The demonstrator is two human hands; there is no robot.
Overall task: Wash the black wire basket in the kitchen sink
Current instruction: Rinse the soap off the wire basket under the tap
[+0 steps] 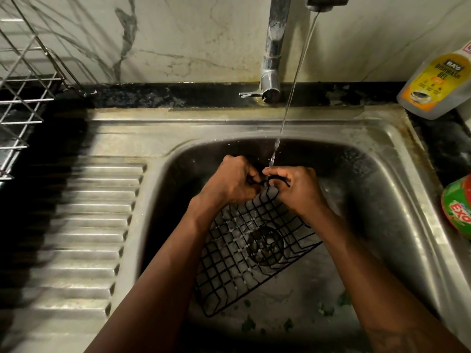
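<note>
Black wire basket tilted in steel sink, over drain. Left hand and right hand at 12 o'clock end of basket, fingers curled tight round top wire. Water stream from tap falls between hands. Dish gel bottle at 2 o'clock; drying rack at 10 o'clock.

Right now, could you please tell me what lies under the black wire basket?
Through the black wire basket, the round metal drain strainer shows in the stainless steel sink. The left forearm hides what lies under its left edge.
</note>
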